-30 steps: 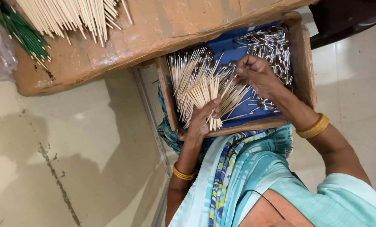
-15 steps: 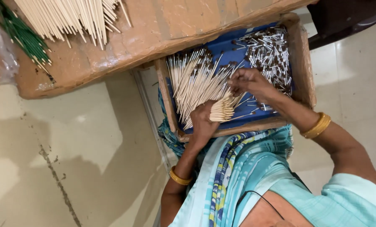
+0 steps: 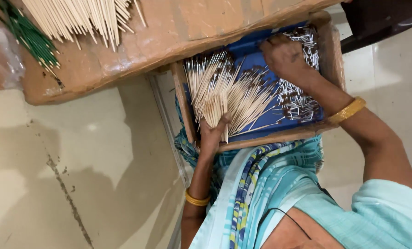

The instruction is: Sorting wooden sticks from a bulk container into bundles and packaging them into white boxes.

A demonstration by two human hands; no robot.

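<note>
Now we see that the right hand [image 3: 286,57] has left the middle of the tray and moved to its far corner, where it rests curled over the pile of small silvery, dark-tipped pieces [image 3: 302,99]; half a second ago it hovered above the fan of sticks. From here we cannot tell whether its fingers have closed on any of those pieces, since the back of the hand hides them. The left hand [image 3: 211,133] has shifted little: it grips a small bundle of pale sticks [image 3: 215,110] upright at the near edge of the wooden tray [image 3: 180,99], its fingers wrapped round the lower ends. That bundle looks tighter and more squared than a second ago, when the sticks splayed wider. The loose sticks [image 3: 242,92] with dark tips lie spread over the blue lining just beside the bundle. So we judge that the gathering has paused while the right hand attends to the small pieces. Beyond the tray a cardboard sheet [image 3: 183,27] bears more bare sticks [image 3: 84,16] and a few green ones [image 3: 28,37].
</note>
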